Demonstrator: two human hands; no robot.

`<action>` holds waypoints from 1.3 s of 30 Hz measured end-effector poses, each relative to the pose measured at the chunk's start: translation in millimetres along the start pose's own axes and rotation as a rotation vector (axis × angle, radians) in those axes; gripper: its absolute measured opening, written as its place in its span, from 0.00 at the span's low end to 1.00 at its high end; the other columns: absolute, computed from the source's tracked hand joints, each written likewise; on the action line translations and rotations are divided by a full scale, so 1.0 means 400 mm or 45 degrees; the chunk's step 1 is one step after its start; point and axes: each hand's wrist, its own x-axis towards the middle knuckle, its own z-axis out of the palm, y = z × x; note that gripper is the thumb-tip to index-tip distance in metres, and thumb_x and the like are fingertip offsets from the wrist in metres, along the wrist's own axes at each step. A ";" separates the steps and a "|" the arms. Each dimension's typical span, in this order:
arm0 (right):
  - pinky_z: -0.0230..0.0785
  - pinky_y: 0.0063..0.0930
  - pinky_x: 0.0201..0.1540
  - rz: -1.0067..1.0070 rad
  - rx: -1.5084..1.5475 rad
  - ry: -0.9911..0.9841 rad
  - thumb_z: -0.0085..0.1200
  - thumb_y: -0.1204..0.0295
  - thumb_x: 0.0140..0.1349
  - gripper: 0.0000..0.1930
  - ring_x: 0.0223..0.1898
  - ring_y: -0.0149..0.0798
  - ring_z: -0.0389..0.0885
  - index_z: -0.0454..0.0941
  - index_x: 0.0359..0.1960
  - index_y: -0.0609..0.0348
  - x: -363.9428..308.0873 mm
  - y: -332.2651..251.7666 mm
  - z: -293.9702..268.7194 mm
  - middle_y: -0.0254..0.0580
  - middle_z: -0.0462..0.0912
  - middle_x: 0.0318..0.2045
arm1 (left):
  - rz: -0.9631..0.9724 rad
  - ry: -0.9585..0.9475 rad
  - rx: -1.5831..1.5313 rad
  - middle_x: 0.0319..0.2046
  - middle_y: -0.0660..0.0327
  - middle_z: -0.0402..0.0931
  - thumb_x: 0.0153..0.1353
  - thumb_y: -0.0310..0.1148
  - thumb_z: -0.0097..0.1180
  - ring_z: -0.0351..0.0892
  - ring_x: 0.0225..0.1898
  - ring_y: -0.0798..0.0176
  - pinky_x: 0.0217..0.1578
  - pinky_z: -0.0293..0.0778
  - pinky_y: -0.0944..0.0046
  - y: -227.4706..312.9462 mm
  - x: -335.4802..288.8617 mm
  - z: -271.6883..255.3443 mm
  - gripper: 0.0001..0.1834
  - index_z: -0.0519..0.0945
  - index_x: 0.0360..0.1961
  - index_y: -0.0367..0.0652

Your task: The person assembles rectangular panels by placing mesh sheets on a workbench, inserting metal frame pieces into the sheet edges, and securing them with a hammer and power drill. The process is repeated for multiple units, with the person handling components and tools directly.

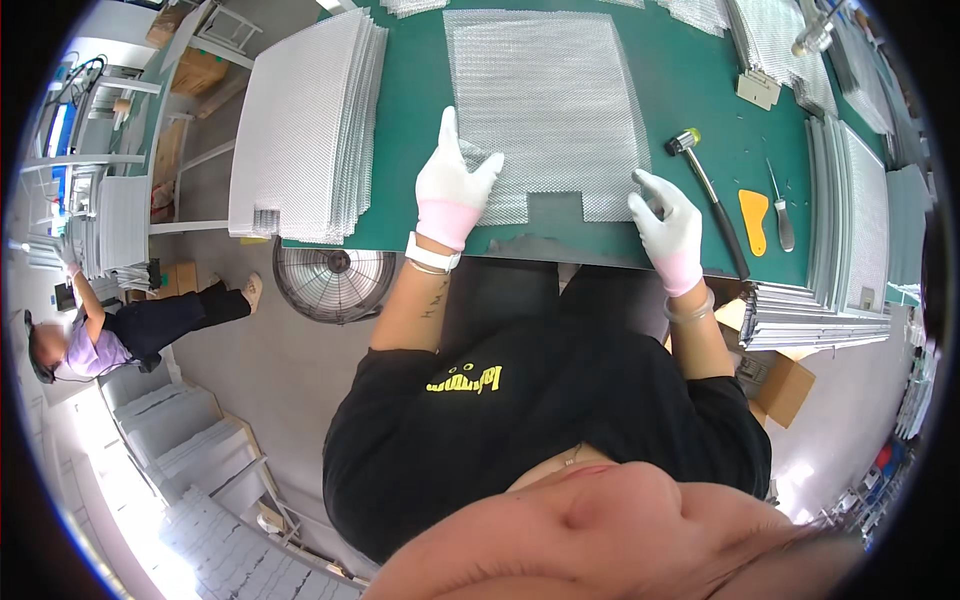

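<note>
A silver mesh panel (545, 100) with a rectangular notch in its near edge lies flat on the green tabletop (410, 90) in front of me. My left hand (455, 185), in a white glove with a pink cuff, rests at the panel's near left edge, thumb and forefinger spread. At the near right corner is my right hand (667, 228), gloved alike, its fingers apart and slightly curled. Neither hand grips anything that I can see. Whether the right fingertips touch the panel is hard to make out.
A mesh panel stack (300, 130) lies left. Rightward are a hammer (712, 195), a yellow scraper (753, 220), a screwdriver-like tool (782, 215) and stacked framed panels (845, 220). A floor fan (335, 280) stands below the table edge. Another person (130, 330) works far left.
</note>
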 end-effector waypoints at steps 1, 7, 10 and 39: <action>0.70 0.20 0.30 0.012 0.013 0.003 0.61 0.75 0.61 0.17 0.24 0.24 0.72 0.81 0.52 0.66 -0.002 0.006 0.009 0.42 0.84 0.38 | -0.034 -0.050 0.037 0.49 0.43 0.79 0.53 0.43 0.71 0.82 0.45 0.47 0.46 0.77 0.56 0.003 0.004 0.003 0.50 0.59 0.71 0.35; 0.75 0.24 0.36 -0.277 -0.333 0.121 0.63 0.74 0.59 0.17 0.27 0.32 0.78 0.82 0.50 0.63 -0.005 0.059 0.043 0.49 0.86 0.46 | -0.001 -0.080 0.161 0.48 0.46 0.80 0.55 0.44 0.69 0.82 0.46 0.45 0.45 0.78 0.55 -0.008 0.004 0.022 0.49 0.57 0.72 0.39; 0.76 0.28 0.43 -0.213 -0.351 0.103 0.63 0.73 0.59 0.16 0.36 0.40 0.83 0.83 0.49 0.61 -0.009 0.049 0.043 0.50 0.85 0.48 | -0.052 -0.139 0.143 0.53 0.43 0.77 0.55 0.44 0.70 0.80 0.51 0.43 0.48 0.77 0.54 -0.005 0.008 0.018 0.50 0.56 0.72 0.38; 0.56 0.56 0.66 -0.486 -1.008 0.007 0.58 0.65 0.60 0.22 0.65 0.61 0.66 0.78 0.56 0.53 0.004 0.043 0.016 0.49 0.71 0.65 | -0.233 -0.164 0.260 0.61 0.42 0.69 0.54 0.45 0.68 0.74 0.58 0.41 0.55 0.74 0.51 0.014 0.009 0.007 0.48 0.59 0.71 0.38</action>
